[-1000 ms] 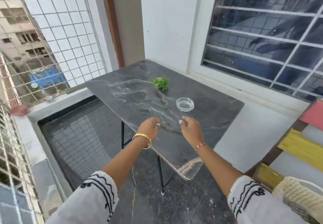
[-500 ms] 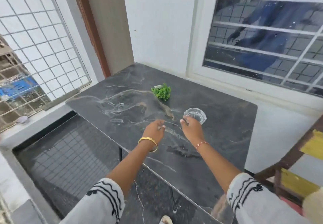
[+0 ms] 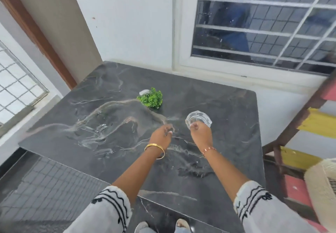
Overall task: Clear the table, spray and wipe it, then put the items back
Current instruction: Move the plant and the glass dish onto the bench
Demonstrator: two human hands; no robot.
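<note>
Hands arriving at the glass ashtray (image 3: 198,122) on the marble table (image 3: 109,160), clearing not yet begun.
Both hands have advanced from the near edge; right hand (image 3: 201,135), fingers loosely curled, touches the ashtray's near rim, grip uncertain; left hand (image 3: 161,136) curled, empty; small green plant (image 3: 151,98) stands mid-table toward the far edge; open surface left and near.

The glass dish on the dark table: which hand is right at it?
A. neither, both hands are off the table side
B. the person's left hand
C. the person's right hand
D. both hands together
C: the right hand has its fingertips at the near rim of the glass dish, while the left hand hovers apart over the table.
</note>
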